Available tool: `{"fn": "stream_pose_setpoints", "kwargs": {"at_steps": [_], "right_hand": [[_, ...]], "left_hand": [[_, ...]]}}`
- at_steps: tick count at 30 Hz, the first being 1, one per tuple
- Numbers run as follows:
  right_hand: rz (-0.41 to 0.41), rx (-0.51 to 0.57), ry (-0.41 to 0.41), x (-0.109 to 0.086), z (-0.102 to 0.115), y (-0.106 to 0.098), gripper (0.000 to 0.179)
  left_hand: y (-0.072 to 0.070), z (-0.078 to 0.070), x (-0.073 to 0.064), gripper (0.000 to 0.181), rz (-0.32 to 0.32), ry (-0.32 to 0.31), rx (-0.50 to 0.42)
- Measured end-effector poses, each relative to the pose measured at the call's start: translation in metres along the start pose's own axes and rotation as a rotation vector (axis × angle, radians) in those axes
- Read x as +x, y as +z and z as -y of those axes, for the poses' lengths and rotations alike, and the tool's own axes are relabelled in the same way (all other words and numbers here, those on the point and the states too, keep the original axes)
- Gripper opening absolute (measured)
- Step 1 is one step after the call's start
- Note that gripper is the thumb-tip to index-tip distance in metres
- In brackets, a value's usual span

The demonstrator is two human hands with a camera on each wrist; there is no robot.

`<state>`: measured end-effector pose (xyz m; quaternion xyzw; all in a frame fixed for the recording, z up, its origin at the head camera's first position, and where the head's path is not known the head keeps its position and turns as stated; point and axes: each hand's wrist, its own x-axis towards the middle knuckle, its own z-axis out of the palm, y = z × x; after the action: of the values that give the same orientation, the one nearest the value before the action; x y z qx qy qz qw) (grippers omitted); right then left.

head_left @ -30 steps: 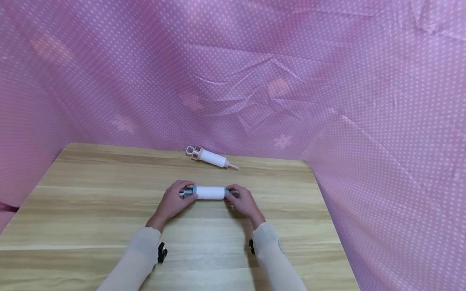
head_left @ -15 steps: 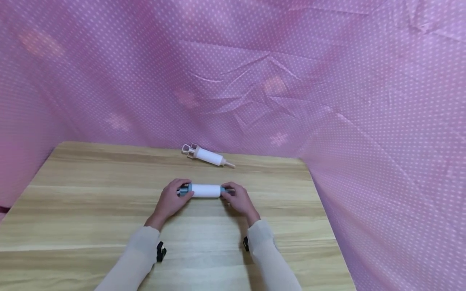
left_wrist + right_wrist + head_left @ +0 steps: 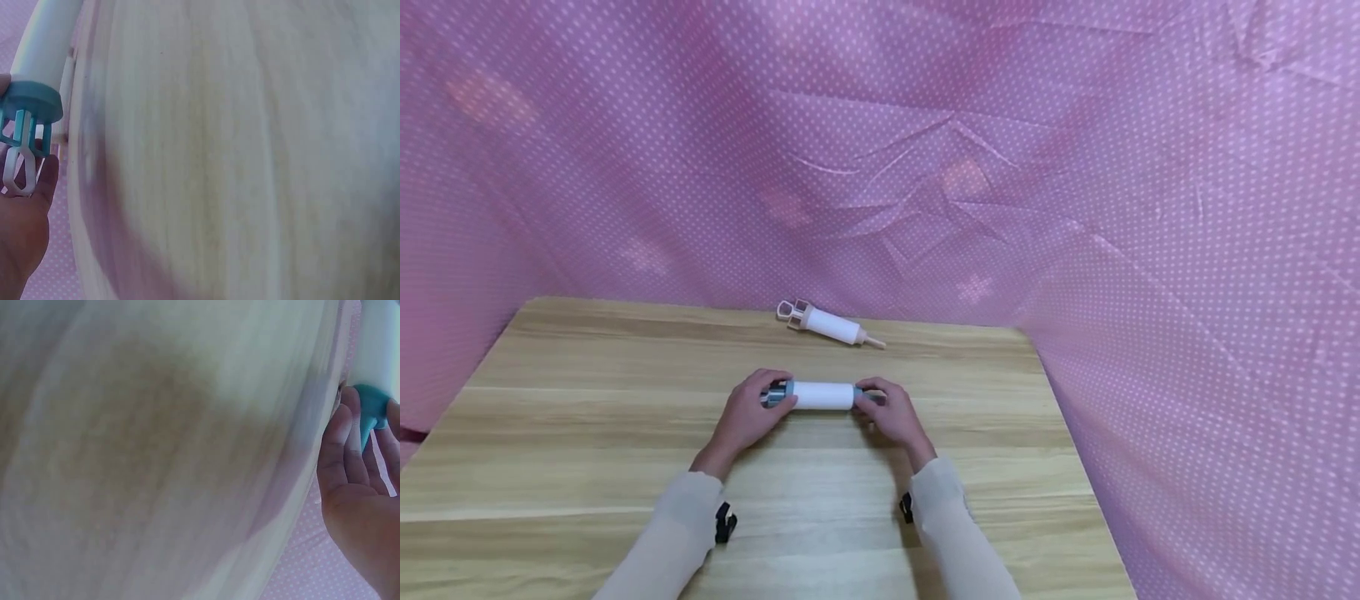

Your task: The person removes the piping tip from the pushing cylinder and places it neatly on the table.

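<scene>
A large syringe (image 3: pixel 823 396) with a white barrel and teal ends lies level between my two hands, its ring-handled plunger to the left. My left hand (image 3: pixel 746 414) grips its teal collar, thumb on the near side and fingers on the far side. In the left wrist view, the teal collar (image 3: pixel 36 100) and the white ring handle (image 3: pixel 20 172) show above the palm. My right hand (image 3: pixel 892 413) pinches the teal nozzle end; the right wrist view shows fingers around this teal tip (image 3: pixel 372 403), part of it hidden. Whether the syringe touches the table is unclear.
A second syringe (image 3: pixel 832 326), white with beige ends, lies slanted near the table's back edge. The wood-grain table (image 3: pixel 587 450) is bordered by a pink dotted cloth (image 3: pixel 880 167) behind and at the sides.
The head view has shifted slightly. Both hands keep their hold on the teal-ended syringe, which stays in nearly the same place.
</scene>
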<state>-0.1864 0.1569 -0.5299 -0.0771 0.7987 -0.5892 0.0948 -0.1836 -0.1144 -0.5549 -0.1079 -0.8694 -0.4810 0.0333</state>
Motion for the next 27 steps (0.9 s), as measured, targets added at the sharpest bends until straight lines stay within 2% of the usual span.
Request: {"fn": "stream_pose_setpoints", "kwargs": {"at_steps": [4, 13, 20, 24, 27], "right_hand": [[0.014, 0.051, 0.011, -0.008, 0.02, -0.003, 0.028], [0.025, 0.215, 0.018, -0.015, 0.029, -0.011, 0.033], [0.054, 0.194, -0.042, -0.014, 0.036, -0.014, 0.031], [0.079, 0.175, -0.049, -0.014, 0.04, -0.014, 0.031], [0.086, 0.164, -0.053, -0.012, 0.035, -0.013, 0.03]], "left_hand": [[-0.004, -0.002, -0.002, 0.044, -0.007, 0.016, -0.001], [-0.013, -0.015, -0.005, 0.042, -0.025, 0.067, -0.067], [-0.018, -0.02, -0.002, 0.039, -0.059, 0.102, -0.093], [-0.021, -0.021, -0.001, 0.04, -0.07, 0.14, -0.095], [-0.024, -0.021, -0.003, 0.041, -0.066, 0.145, -0.118]]}}
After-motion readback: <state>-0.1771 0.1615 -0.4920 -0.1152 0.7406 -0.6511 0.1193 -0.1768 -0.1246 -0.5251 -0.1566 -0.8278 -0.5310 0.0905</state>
